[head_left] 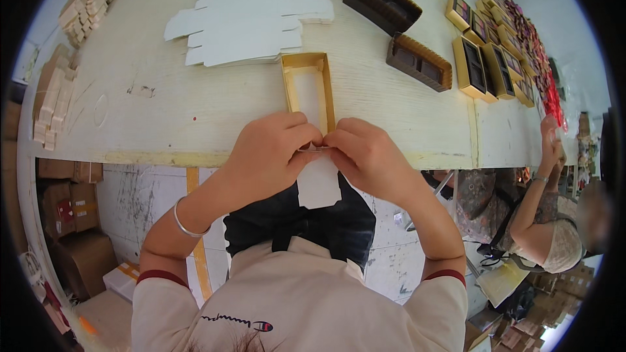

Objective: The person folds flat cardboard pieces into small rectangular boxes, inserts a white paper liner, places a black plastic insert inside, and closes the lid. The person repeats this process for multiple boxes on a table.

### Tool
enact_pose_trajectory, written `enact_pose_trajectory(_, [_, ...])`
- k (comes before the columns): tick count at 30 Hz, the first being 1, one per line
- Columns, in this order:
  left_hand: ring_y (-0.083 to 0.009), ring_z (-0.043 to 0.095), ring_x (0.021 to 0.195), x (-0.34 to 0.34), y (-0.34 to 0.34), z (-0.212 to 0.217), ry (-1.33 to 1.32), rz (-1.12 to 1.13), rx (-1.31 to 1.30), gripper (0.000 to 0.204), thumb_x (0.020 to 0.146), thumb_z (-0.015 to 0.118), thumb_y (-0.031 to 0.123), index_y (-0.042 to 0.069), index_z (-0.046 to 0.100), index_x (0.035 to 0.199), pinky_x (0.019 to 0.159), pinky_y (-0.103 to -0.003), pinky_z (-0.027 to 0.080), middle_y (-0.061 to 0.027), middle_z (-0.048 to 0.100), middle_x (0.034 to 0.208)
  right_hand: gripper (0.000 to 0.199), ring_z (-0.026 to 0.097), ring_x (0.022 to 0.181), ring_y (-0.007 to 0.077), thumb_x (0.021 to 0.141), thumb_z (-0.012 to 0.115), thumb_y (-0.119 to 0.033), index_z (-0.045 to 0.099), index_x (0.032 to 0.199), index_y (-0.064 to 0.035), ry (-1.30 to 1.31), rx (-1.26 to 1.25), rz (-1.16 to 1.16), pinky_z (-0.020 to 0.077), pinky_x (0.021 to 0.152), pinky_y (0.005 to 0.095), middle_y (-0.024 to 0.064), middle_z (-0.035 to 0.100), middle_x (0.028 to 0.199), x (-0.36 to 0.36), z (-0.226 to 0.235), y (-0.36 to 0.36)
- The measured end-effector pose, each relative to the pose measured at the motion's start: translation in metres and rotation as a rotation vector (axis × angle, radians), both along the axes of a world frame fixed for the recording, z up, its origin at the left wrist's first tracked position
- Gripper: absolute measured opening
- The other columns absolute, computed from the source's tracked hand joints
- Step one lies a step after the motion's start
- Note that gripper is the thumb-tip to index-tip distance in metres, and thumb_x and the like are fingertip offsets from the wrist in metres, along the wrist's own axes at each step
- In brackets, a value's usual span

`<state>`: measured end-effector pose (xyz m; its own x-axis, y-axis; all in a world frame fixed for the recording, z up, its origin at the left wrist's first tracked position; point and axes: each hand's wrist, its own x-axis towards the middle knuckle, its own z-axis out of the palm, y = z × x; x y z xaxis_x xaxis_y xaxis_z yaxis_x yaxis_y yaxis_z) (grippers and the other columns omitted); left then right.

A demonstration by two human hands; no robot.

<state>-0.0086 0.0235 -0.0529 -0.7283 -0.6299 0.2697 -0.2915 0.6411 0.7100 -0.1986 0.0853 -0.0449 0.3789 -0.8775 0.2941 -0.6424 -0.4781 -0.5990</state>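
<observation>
A partly folded cardboard box (330,91) with gold walls and a white inner base lies at the table's near edge. Its near end flap, white and flat, hangs past the edge toward my lap. My left hand (277,143) pinches the box's near left corner with thumb and fingers. At the near right corner, my right hand (368,151) pinches the card the same way. The fingertips of both hands almost meet over the fold and hide part of it. Just beyond the box lies a stack of flat white die-cut box blanks (244,19).
Dark plastic trays (381,1) and a gold-edged one (419,62) stand to the right. Further right are rows of gold boxes (471,65) with dark inserts. Stacked cardboard pieces (53,98) line the left edge. Another person (541,221) works at the right. Brown cartons (72,208) sit below the table.
</observation>
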Motion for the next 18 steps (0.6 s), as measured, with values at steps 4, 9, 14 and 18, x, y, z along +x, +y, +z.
enact_pose_trajectory(4, [-0.0247,0.058,0.066,0.011,0.008,0.001,-0.006,-0.001,0.071,0.007,0.075,0.072,0.007,0.007,0.065,0.077,0.057,-0.035,0.046,-0.0051,0.057,0.07,0.027,0.057,0.082,0.0328,0.076,0.061,0.003,0.059,0.102,0.0001,-0.042,0.03,-0.004,0.0484,0.069,0.0388,0.0158,0.056,0.091,0.006,0.002,0.018])
enact_pose_trajectory(9, [-0.0242,0.057,0.063,0.016,0.009,-0.001,0.042,-0.003,0.109,0.007,0.075,0.073,0.008,0.006,0.067,0.078,0.055,-0.034,0.045,-0.0051,0.057,0.07,0.041,0.06,0.093,0.0306,0.074,0.062,0.005,0.061,0.114,0.0009,0.227,-0.308,0.005,0.0494,0.075,0.0366,0.0184,0.057,0.114,0.004,0.0,0.037])
enact_pose_trajectory(14, [-0.0195,0.057,0.065,0.02,0.005,0.014,0.05,-0.073,0.365,0.022,0.083,0.073,0.016,0.002,0.065,0.098,0.06,-0.03,0.047,-0.0081,0.059,0.077,0.031,0.059,0.086,0.028,0.072,0.067,0.007,0.065,0.102,0.0019,-0.121,-0.3,0.003,0.0494,0.071,0.0333,0.0174,0.058,0.113,0.003,-0.023,0.028])
enact_pose_trajectory(18, [-0.0193,0.058,0.067,0.03,-0.008,0.007,0.167,-0.243,0.376,0.033,0.09,0.067,0.02,0.002,0.054,0.114,0.062,-0.029,0.048,-0.0126,0.063,0.09,0.016,0.057,0.074,0.0262,0.076,0.067,0.01,0.061,0.088,0.0031,-0.328,-0.119,-0.105,0.0506,0.066,0.0316,0.0138,0.055,0.099,0.016,-0.013,0.017])
